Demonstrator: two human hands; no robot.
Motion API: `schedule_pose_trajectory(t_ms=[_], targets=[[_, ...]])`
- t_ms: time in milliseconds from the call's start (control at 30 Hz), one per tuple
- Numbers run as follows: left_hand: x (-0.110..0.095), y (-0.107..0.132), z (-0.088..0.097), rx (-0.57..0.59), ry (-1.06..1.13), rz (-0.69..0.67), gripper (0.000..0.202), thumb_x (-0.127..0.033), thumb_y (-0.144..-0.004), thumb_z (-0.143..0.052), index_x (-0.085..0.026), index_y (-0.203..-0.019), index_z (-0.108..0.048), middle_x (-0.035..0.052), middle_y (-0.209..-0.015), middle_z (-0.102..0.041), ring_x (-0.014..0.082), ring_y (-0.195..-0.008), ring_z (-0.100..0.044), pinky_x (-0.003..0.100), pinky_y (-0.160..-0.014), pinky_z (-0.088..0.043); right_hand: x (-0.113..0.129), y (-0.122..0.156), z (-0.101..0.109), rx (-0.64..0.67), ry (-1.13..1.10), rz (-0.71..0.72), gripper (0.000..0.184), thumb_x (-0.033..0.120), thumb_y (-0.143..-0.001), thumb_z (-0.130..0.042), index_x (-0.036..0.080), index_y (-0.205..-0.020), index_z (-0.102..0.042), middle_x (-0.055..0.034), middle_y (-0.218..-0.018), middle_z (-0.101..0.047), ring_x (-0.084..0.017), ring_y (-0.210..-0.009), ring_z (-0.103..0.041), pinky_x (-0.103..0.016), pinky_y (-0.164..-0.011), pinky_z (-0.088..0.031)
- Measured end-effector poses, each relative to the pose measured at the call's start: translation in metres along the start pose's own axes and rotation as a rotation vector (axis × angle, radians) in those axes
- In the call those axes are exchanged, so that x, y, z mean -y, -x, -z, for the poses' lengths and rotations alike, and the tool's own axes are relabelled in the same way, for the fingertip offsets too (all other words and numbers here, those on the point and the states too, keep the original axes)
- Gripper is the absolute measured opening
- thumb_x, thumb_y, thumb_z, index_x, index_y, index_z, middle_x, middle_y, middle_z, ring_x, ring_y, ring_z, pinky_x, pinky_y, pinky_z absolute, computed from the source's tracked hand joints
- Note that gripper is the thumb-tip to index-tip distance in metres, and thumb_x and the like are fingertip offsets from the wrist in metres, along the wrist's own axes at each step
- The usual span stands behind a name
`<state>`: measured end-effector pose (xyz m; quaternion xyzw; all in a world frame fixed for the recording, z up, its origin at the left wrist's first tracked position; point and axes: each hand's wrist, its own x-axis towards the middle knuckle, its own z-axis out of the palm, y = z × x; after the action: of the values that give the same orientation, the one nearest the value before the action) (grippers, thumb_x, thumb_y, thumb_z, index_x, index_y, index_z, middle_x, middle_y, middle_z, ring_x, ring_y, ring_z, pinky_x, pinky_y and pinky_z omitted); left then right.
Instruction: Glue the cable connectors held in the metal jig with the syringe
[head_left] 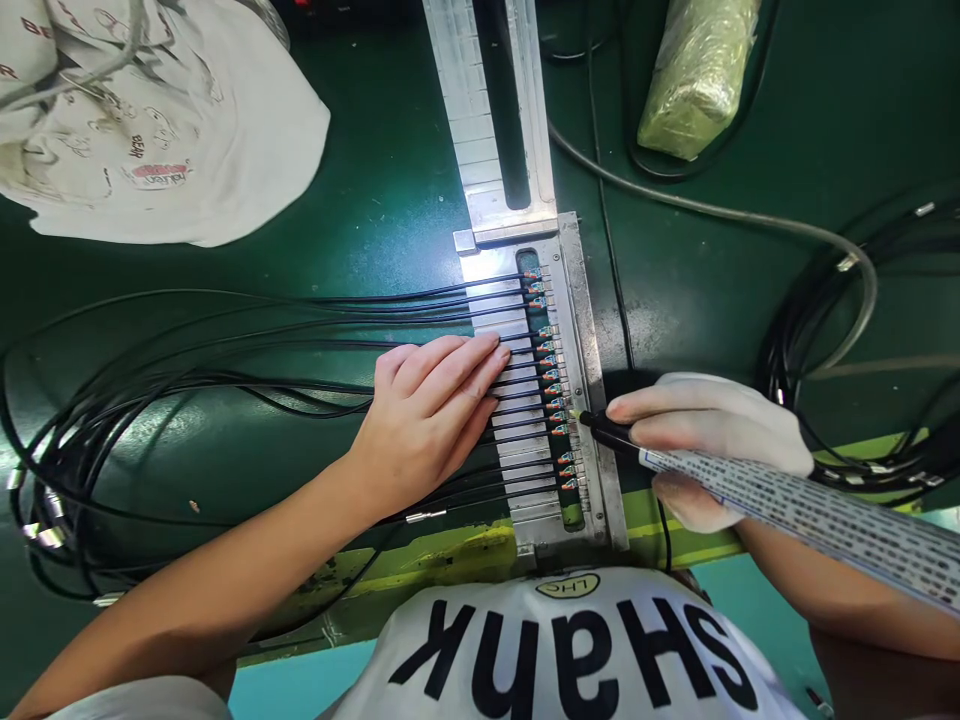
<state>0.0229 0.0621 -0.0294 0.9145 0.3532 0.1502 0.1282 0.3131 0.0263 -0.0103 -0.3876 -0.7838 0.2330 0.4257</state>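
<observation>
My bare left hand (427, 410) rests over the black cables (330, 388) on the metal fixture (536, 515). Its fingers are pressed together and bent around cable; the exact grip is hidden underneath. My right hand (712, 440), in a white glove, holds a pen-like tool (795, 515) with a black front end and a white printed body. The tool's tip is at the small connectors (559, 404) in the fixture's row, just right of my left fingertips. Several cables lie side by side across the fixture, their orange-and-silver ends lined up over its slot.
A long slotted metal rail (480, 110) extends away from the fixture. Coiled cables lie left and at right (787, 350). A grey hose (712, 210) curves across the green table (360, 200). A white printed cloth (255, 130) and a film-wrapped yellowish block (697, 80) lie farther back.
</observation>
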Motion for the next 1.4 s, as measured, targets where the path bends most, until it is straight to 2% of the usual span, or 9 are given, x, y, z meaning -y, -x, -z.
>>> schedule_pose_trajectory(t_ms=[367,467,567,667,800,933,1100,1300,1400], targets=[[-0.0003,0.0001,-0.0003,0.000,0.004,0.005,0.067,-0.020,-0.094,-0.060,-0.027,-0.155,-0.034,0.0112,-0.144,-0.057,0.0286,-0.127,-0.057,0.046,-0.102,-0.043,0.0038,-0.0051,0.0002,-0.020,-0.019,-0.029,0.012,0.028,-0.084,-0.069,0.020,-0.093,-0.071,-0.0062,-0.093,-0.077,-0.020,-0.083,-0.076,-0.033,-0.072,-0.065],[-0.0002,0.0006,0.0000,0.012,0.007,0.013,0.065,-0.020,-0.095,-0.057,-0.027,-0.155,-0.034,0.0114,-0.145,-0.057,0.0293,-0.128,-0.056,0.047,-0.103,-0.042,0.0033,-0.0006,0.0010,-0.031,-0.018,-0.006,0.016,0.031,-0.084,-0.068,0.020,-0.095,-0.071,-0.0058,-0.096,-0.078,-0.020,-0.080,-0.075,-0.035,-0.071,-0.065],[-0.0002,0.0011,-0.0002,0.021,0.007,0.017,0.064,-0.020,-0.095,-0.057,-0.026,-0.155,-0.034,0.0120,-0.145,-0.056,0.0297,-0.128,-0.056,0.047,-0.103,-0.042,0.0035,0.0025,0.0006,-0.053,-0.057,0.025,0.018,0.037,-0.088,-0.064,0.022,-0.094,-0.072,-0.0052,-0.096,-0.078,-0.019,-0.070,-0.073,-0.035,-0.064,-0.065],[-0.0003,0.0012,-0.0006,0.021,0.010,0.017,0.066,-0.020,-0.094,-0.058,-0.027,-0.155,-0.033,0.0116,-0.146,-0.056,0.0294,-0.129,-0.056,0.047,-0.104,-0.042,0.0048,0.0017,0.0000,-0.016,-0.069,0.001,0.014,0.034,-0.088,-0.065,0.022,-0.091,-0.072,-0.0065,-0.094,-0.078,-0.019,-0.067,-0.073,-0.034,-0.060,-0.064],[-0.0006,0.0005,-0.0005,0.014,0.007,0.009,0.068,-0.019,-0.093,-0.060,-0.026,-0.155,-0.033,0.0118,-0.145,-0.056,0.0292,-0.128,-0.056,0.047,-0.103,-0.043,0.0062,-0.0010,0.0015,0.007,-0.072,-0.014,0.011,0.026,-0.087,-0.065,0.020,-0.094,-0.071,-0.0090,-0.093,-0.078,-0.021,-0.069,-0.074,-0.035,-0.061,-0.063],[-0.0011,-0.0004,-0.0002,0.002,-0.003,-0.005,0.068,-0.018,-0.092,-0.063,-0.024,-0.154,-0.036,0.0124,-0.144,-0.058,0.0289,-0.127,-0.056,0.047,-0.102,-0.043,0.0046,-0.0004,0.0035,0.033,-0.052,-0.019,0.012,0.029,-0.087,-0.066,0.021,-0.095,-0.071,-0.0087,-0.096,-0.078,-0.021,-0.071,-0.074,-0.035,-0.062,-0.063],[-0.0012,0.0002,0.0002,0.007,0.002,0.003,0.068,-0.018,-0.092,-0.062,-0.025,-0.154,-0.035,0.0117,-0.145,-0.057,0.0285,-0.128,-0.056,0.047,-0.103,-0.043,0.0010,0.0013,0.0022,-0.001,-0.090,0.013,0.017,0.026,-0.078,-0.073,0.017,-0.092,-0.073,-0.0104,-0.096,-0.078,-0.021,-0.070,-0.074,-0.034,-0.061,-0.062],[-0.0013,-0.0002,0.0007,0.000,0.009,0.003,0.066,-0.018,-0.093,-0.062,-0.024,-0.154,-0.037,0.0125,-0.144,-0.057,0.0296,-0.127,-0.056,0.048,-0.102,-0.043,0.0014,-0.0001,0.0012,0.013,-0.118,0.042,0.016,0.027,-0.080,-0.071,0.013,-0.088,-0.072,-0.0142,-0.091,-0.078,-0.020,-0.069,-0.073,-0.032,-0.062,-0.060],[-0.0014,-0.0010,0.0000,-0.008,0.000,-0.006,0.066,-0.018,-0.092,-0.063,-0.023,-0.153,-0.038,0.0126,-0.144,-0.058,0.0295,-0.126,-0.057,0.048,-0.102,-0.044,0.0027,0.0006,0.0015,0.006,-0.125,0.027,0.015,0.027,-0.080,-0.071,0.014,-0.088,-0.072,-0.0118,-0.092,-0.078,-0.019,-0.070,-0.073,-0.032,-0.063,-0.060]])
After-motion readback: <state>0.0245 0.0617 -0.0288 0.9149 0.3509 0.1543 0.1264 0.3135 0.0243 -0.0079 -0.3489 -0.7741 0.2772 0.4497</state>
